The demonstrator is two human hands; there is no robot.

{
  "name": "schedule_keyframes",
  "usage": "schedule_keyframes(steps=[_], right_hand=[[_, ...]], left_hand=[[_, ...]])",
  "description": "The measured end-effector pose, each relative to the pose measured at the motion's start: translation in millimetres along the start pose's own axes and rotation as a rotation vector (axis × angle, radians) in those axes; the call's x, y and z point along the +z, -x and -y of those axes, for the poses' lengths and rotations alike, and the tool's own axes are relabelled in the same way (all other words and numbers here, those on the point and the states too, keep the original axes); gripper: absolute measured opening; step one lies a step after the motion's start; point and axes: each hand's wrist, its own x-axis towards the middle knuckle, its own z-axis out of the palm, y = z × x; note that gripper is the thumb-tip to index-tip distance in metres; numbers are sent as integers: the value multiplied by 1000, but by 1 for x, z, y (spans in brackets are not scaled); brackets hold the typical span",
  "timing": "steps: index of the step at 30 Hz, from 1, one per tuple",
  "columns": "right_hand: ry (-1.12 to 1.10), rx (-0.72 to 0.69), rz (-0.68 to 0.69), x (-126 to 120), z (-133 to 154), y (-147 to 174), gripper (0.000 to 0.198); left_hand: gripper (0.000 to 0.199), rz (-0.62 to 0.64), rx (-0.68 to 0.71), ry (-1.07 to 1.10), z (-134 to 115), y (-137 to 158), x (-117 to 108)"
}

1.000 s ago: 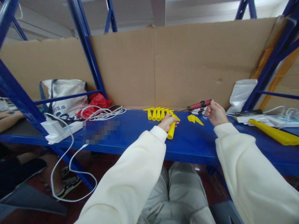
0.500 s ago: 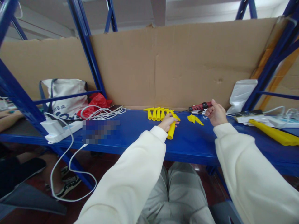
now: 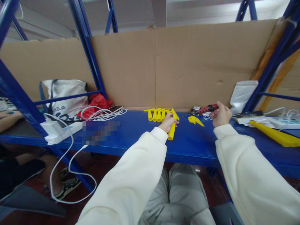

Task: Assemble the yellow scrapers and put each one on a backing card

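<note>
My left hand (image 3: 167, 122) is closed around a yellow T-shaped piece (image 3: 171, 132) whose round tube end points toward me. In my right hand (image 3: 220, 114), the fingers pinch the end of a red and black screwdriver (image 3: 206, 108). Its thin shaft runs left, and the tip is at or close to the head of the yellow piece; whether they touch I cannot tell. Beyond my left hand, several similar yellow pieces (image 3: 154, 115) lie in a row. Between my hands are small loose yellow parts (image 3: 192, 119).
A cardboard sheet (image 3: 187, 68) backs the blue table (image 3: 138, 137). At left are a cloth bag (image 3: 67, 93), red plastic bag (image 3: 99, 101), white cables (image 3: 105, 115) and a power strip (image 3: 63, 132). A yellow bag (image 3: 274, 134) lies at right. Another person's arm (image 3: 9, 120) shows far left.
My right hand has shifted slightly right, and the screwdriver with it, so its shaft now slopes more. The yellow piece's head has turned a little in my left hand.
</note>
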Motion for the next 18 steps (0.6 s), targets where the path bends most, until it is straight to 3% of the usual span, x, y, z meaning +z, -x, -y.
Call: schedule_keyframes(steps=[12,18], right_hand=[[197,45,116,0,-12,0,32],[423,225,212,-6,-22,-5,23]], left_hand=[[66,-69,97,22,1,-7,-2],[57,-91,147,-35,5,-14,-3]])
